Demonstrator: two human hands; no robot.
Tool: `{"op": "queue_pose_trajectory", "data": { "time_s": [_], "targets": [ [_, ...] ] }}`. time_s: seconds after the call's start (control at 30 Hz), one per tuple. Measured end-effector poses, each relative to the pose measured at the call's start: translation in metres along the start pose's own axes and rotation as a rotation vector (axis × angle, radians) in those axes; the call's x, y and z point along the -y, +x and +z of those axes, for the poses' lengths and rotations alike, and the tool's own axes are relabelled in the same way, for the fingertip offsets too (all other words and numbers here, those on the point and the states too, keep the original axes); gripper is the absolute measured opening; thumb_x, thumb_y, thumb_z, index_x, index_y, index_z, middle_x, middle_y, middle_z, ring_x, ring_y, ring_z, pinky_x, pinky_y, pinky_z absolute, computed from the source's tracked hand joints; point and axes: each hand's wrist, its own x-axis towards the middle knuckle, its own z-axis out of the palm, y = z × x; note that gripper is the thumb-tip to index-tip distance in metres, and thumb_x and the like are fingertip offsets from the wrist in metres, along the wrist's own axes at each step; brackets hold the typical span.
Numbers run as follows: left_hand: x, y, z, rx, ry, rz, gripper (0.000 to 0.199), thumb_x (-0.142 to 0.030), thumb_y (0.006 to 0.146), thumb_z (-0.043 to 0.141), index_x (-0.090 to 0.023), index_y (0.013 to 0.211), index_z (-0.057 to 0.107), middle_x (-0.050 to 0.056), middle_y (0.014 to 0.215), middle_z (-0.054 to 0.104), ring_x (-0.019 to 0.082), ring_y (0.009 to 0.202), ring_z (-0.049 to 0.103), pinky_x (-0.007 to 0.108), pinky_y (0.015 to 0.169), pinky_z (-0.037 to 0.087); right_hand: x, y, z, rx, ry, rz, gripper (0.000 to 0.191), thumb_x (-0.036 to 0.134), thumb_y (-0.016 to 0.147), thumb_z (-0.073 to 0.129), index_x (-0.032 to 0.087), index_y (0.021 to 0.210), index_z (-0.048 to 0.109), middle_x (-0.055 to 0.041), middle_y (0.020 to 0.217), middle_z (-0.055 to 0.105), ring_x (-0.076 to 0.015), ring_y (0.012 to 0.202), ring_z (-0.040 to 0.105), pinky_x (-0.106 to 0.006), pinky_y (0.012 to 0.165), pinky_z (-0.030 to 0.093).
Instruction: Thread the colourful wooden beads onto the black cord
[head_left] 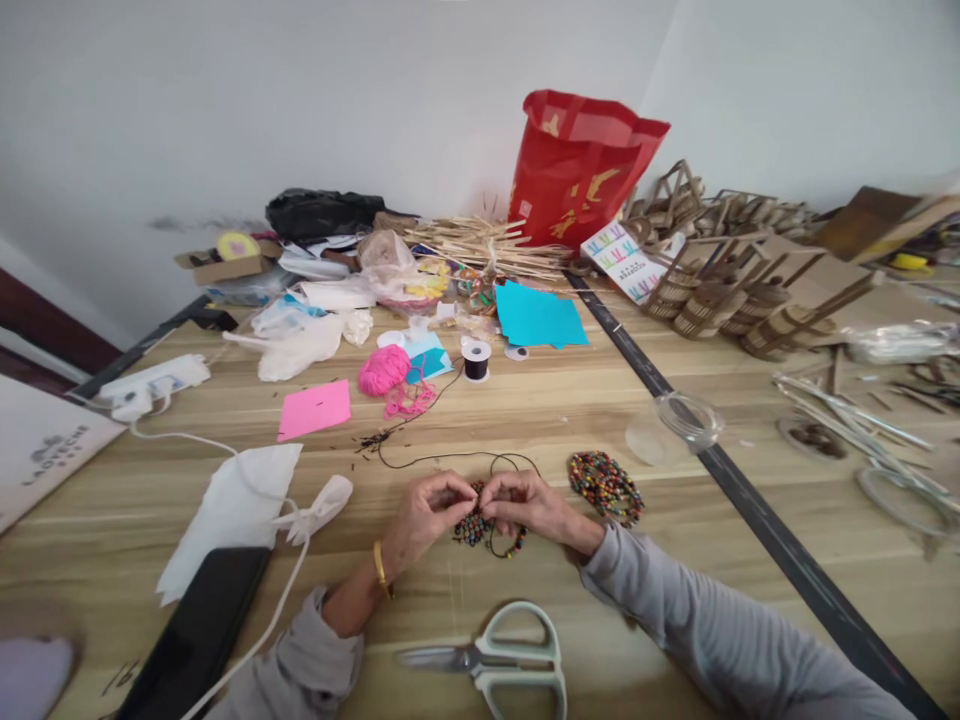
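Note:
Over a small pile of multicoloured beads [471,527], my left hand [427,510] and my right hand [529,503] meet, each in a pinch with fingertips almost touching. A thin black cord [420,461] runs from the black spool [475,362] to my right hand, which is shut on it. A short row of strung beads [517,545] hangs on a loop of cord beneath that hand. What my left fingertips pinch is too small to make out. Beside my right wrist lies a coil of strung beads [604,487]. White-handled scissors [517,660] rest on the table below my hands.
Pink yarn [384,370], pink paper [315,409] and blue sheets [541,314] lie farther back. A red bag [581,170] stands behind wooden sticks [480,247]. Small wooden buckets [712,305] are at right. A black phone-like slab [199,630] and white cable [277,605] lie at left.

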Motion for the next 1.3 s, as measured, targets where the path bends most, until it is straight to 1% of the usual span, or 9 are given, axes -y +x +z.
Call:
{"op": "queue_pose_trajectory", "data": {
  "time_s": [0.1,0.23,0.33,0.5,0.7,0.8,0.93,1.13,1.3],
  "targets": [
    [-0.003,0.000,0.001,0.000,-0.014,-0.027,0.011,-0.020,0.066,0.070,-0.012,0.072,0.066,0.004,0.073,0.063,0.014,0.069,0.059,0.024,0.066,0.047,0.002,-0.003,0.005,-0.062,-0.130,-0.140,0.033,0.045,0.079,0.066,0.013,0.080,0.062,0.0011,0.066,0.054,-0.0062,0.052,0.046,-0.017,0.046,0.037],
    [-0.005,-0.002,0.001,0.020,-0.026,-0.046,0.012,-0.022,0.069,0.068,-0.012,0.076,0.066,0.004,0.074,0.063,0.014,0.070,0.058,0.024,0.067,0.046,0.005,-0.008,0.010,-0.164,-0.331,-0.313,0.029,0.042,0.086,0.058,0.014,0.078,0.059,-0.0011,0.072,0.052,-0.0097,0.062,0.046,-0.021,0.054,0.037],
    [-0.007,-0.002,0.000,0.029,0.028,0.005,0.010,-0.022,0.073,0.064,-0.013,0.076,0.066,0.004,0.075,0.062,0.015,0.072,0.056,0.024,0.068,0.044,0.008,-0.012,0.014,-0.222,-0.498,-0.438,0.024,0.036,0.089,0.053,0.016,0.076,0.056,-0.0015,0.070,0.051,-0.0121,0.065,0.047,-0.024,0.058,0.039],
    [-0.010,-0.003,-0.001,0.037,0.091,0.078,0.013,-0.024,0.078,0.060,-0.013,0.075,0.065,0.004,0.073,0.057,0.014,0.069,0.053,0.024,0.064,0.042,0.010,-0.016,0.020,-0.237,-0.682,-0.613,0.014,0.023,0.090,0.048,0.018,0.079,0.053,-0.0009,0.066,0.050,-0.0121,0.059,0.045,-0.023,0.055,0.037],
    [-0.013,-0.005,0.001,0.119,0.044,0.063,0.016,-0.028,0.077,0.063,-0.012,0.075,0.066,0.006,0.076,0.058,0.015,0.072,0.054,0.025,0.065,0.043,0.008,-0.016,0.020,-0.270,-0.759,-0.637,0.012,0.023,0.091,0.047,0.018,0.082,0.053,-0.0010,0.066,0.052,-0.0121,0.059,0.046,-0.023,0.055,0.038],
    [-0.014,-0.004,0.002,0.111,0.008,0.048,0.019,-0.030,0.075,0.067,-0.012,0.077,0.067,0.006,0.077,0.058,0.016,0.074,0.055,0.025,0.067,0.044,0.009,-0.015,0.019,-0.274,-0.760,-0.638,0.013,0.023,0.091,0.046,0.018,0.081,0.053,-0.0004,0.065,0.051,-0.0117,0.057,0.045,-0.022,0.053,0.036],
    [-0.010,-0.002,0.001,0.109,-0.029,0.031,0.024,-0.035,0.072,0.071,-0.012,0.074,0.066,0.005,0.075,0.059,0.015,0.070,0.054,0.025,0.065,0.043,0.011,-0.014,0.019,-0.264,-0.756,-0.636,0.012,0.023,0.091,0.046,0.018,0.081,0.053,-0.0001,0.064,0.051,-0.0110,0.056,0.044,-0.021,0.052,0.036],
    [-0.003,-0.001,0.001,0.080,0.016,0.055,0.022,-0.033,0.077,0.066,-0.012,0.071,0.065,0.003,0.071,0.058,0.014,0.069,0.052,0.025,0.066,0.041,0.006,-0.011,0.016,-0.266,-0.770,-0.643,0.010,0.023,0.090,0.048,0.018,0.084,0.054,-0.0007,0.066,0.053,-0.0114,0.057,0.046,-0.021,0.053,0.037],
    [-0.009,0.000,0.000,0.042,0.019,0.015,0.025,-0.035,0.077,0.066,-0.012,0.068,0.062,0.002,0.068,0.054,0.013,0.065,0.049,0.024,0.062,0.038,0.007,-0.011,0.013,-0.264,-0.762,-0.647,0.009,0.026,0.088,0.055,0.018,0.093,0.055,-0.0028,0.072,0.057,-0.0135,0.063,0.052,-0.023,0.057,0.042]
  ]
}}
